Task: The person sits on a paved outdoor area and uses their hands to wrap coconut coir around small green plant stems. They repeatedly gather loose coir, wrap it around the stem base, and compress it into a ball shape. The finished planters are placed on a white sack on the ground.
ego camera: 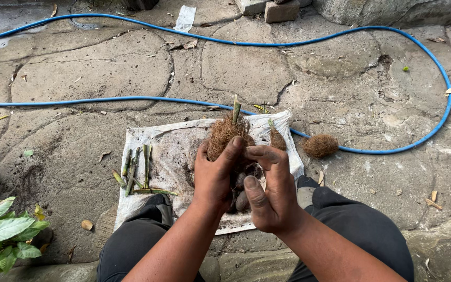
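My left hand [212,177] grips a brown coconut-fibre ball [224,133] with a green stem cutting [236,108] sticking up out of its top. My right hand [270,190] is cupped beside it, fingers curled and touching the lower side of the ball, soil on the skin. Both hands hover over a dirty white cloth [170,151] spread on the stone ground. A second fibre-wrapped cutting [276,138] lies on the cloth just right of the hands. A loose fibre ball [320,145] rests on the stone further right.
Several cut green stems [138,172] lie on the cloth's left part. A blue hose [340,39] loops over the cracked stone paving. A leafy green plant [1,230] stands at the lower left. Bricks [280,10] sit at the top. My dark-trousered knees frame the cloth.
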